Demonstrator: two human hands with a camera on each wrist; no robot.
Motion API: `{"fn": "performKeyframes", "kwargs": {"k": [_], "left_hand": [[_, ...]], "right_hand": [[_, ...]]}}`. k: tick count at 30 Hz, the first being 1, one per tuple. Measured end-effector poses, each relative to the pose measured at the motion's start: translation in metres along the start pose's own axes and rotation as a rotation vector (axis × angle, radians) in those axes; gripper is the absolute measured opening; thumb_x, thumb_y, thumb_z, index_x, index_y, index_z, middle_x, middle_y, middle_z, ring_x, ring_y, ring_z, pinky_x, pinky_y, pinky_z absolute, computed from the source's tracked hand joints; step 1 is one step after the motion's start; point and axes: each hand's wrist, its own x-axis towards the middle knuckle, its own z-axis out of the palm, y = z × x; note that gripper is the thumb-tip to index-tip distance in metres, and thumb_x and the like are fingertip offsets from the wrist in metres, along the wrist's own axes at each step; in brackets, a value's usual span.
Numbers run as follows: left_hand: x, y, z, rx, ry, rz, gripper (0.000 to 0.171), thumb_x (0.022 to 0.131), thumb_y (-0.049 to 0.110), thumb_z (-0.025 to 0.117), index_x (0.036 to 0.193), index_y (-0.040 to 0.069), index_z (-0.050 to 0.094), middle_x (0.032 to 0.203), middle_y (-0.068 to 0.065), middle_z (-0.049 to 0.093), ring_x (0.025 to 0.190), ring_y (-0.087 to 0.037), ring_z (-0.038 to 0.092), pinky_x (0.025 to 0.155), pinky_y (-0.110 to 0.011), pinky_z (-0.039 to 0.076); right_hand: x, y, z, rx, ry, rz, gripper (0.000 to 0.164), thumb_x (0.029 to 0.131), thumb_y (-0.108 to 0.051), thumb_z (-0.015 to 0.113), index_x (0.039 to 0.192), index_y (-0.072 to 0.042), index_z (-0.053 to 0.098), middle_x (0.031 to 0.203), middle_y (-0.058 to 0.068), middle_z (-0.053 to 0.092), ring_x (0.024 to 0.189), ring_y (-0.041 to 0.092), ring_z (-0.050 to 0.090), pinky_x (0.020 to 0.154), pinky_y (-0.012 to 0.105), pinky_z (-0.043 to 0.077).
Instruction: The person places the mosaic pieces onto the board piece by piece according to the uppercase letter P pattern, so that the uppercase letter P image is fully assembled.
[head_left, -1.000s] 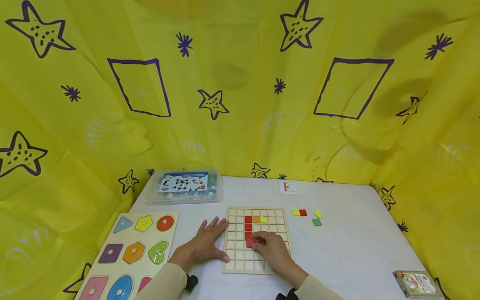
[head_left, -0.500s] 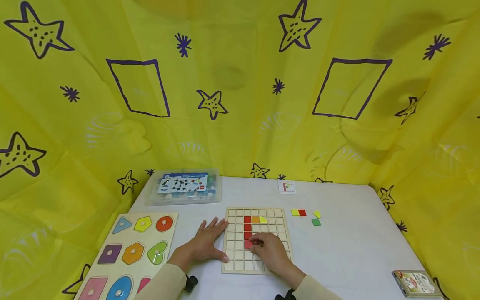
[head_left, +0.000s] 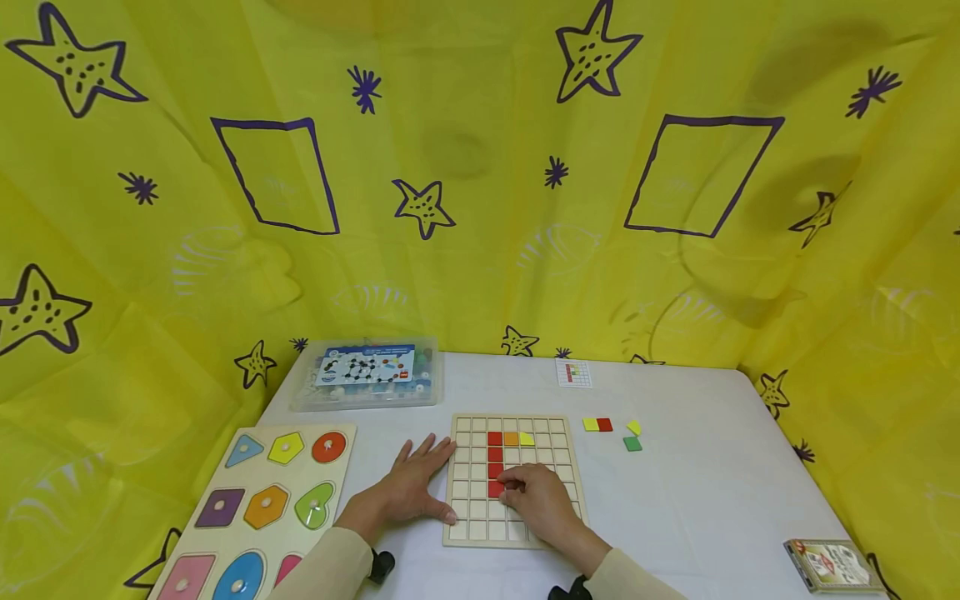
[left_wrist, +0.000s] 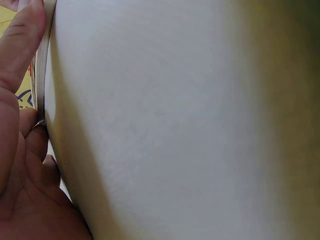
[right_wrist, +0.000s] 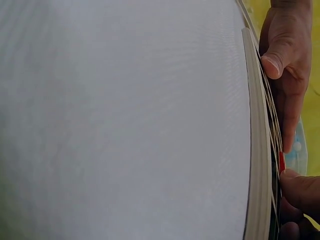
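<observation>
A wooden grid board lies on the white table in the head view. Red square tiles form a column in it, with an orange tile and a yellow tile to the right of the top one. My right hand has curled fingers and pinches the right edge of the lowest red square tile, which lies in line with the column. In the right wrist view the thumb meets that tile's edge. My left hand is spread along the board's left edge, fingertips and thumb touching it.
Right of the board lie a yellow tile, a red tile, a small yellow piece and a green tile. Behind is a pattern card. A plastic box, a shape puzzle and a card box stand around.
The lowest red tile has shifted slightly left and down under my right fingers, from askew to flat in line with the column. My left hand has stayed in place.
</observation>
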Motion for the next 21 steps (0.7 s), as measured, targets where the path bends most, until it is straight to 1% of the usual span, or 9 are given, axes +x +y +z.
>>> {"fn": "performKeyframes", "kwargs": {"k": [5,9,16,21], "left_hand": [[-0.0002,-0.0005,0.0001,0.004,0.001,0.002,0.119,0.070,0.050,0.095,0.166,0.011,0.035,0.173,-0.009,0.032,0.165,-0.035,0.013,0.133,-0.061,-0.001],[0.0001,-0.0005,-0.0003,0.004,0.001,0.008,0.119,0.070,0.050,0.095,0.165,0.010,0.035,0.173,-0.010,0.032,0.164,-0.036,0.013,0.132,-0.061,0.000],[0.0002,0.0005,-0.0013,0.006,-0.003,0.006,0.119,0.070,0.050,0.094,0.166,0.011,0.034,0.173,-0.010,0.031,0.165,-0.036,0.012,0.133,-0.061,-0.002],[0.0002,-0.0001,-0.0009,0.010,-0.003,0.002,0.119,0.070,0.050,0.095,0.166,0.011,0.034,0.174,-0.009,0.030,0.165,-0.035,0.013,0.133,-0.061,-0.001]], "right_hand": [[0.0001,0.0005,0.0001,-0.007,0.001,-0.003,0.018,0.085,-0.010,0.086,0.102,-0.010,0.082,0.090,-0.007,0.072,0.081,0.005,0.053,0.070,0.022,0.048],[0.0006,0.0011,0.0004,0.012,0.001,-0.007,0.018,0.085,-0.008,0.086,0.102,-0.010,0.080,0.086,-0.009,0.068,0.080,0.005,0.054,0.070,0.022,0.049],[0.0001,-0.0017,-0.0021,0.119,0.013,0.030,0.017,0.087,-0.007,0.083,0.102,-0.011,0.076,0.086,-0.007,0.066,0.078,0.006,0.055,0.069,0.021,0.049],[0.0001,-0.0043,-0.0052,0.189,0.018,0.049,0.016,0.088,-0.005,0.082,0.101,-0.010,0.075,0.086,-0.005,0.068,0.078,0.006,0.056,0.069,0.020,0.050]]}}
